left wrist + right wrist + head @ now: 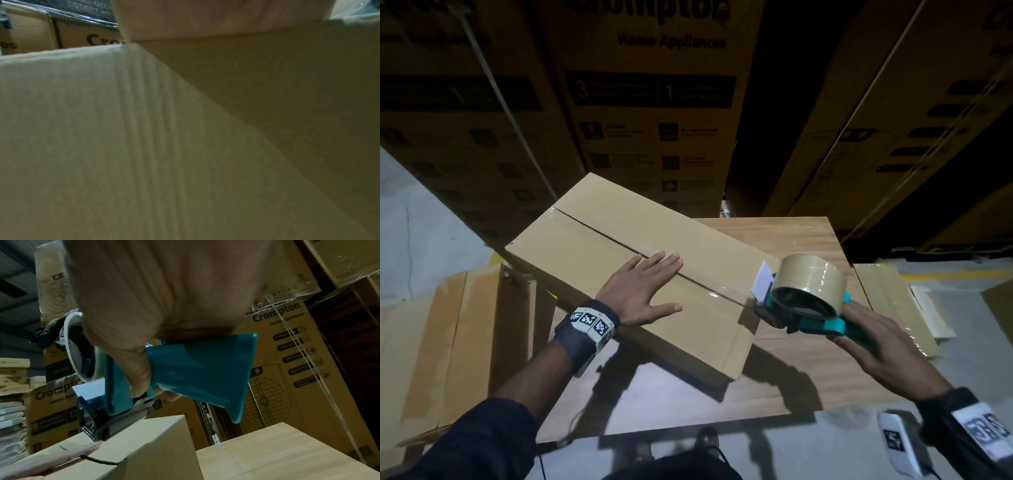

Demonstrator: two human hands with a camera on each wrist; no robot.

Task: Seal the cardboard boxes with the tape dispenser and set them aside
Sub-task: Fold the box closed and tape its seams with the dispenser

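Right hand (pixel 873 339) fingers grasping tape dispenser (pixel 803 298) at box (pixel 619 274) end; left hand (pixel 643 291) flat, fingers released. Tape seemingly laid along seam; press down, tear cleanly.

dim room, stacked cartons (pixel 654 113) behind wooden table (pixel 784 236).

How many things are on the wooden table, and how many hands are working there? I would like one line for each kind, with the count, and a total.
Cardboard box on the wooden table: 1
Tape dispenser, its head at the box's end: 1
Hands: 2, the left hand flat on the box, the right hand gripping the dispenser
Total: 4
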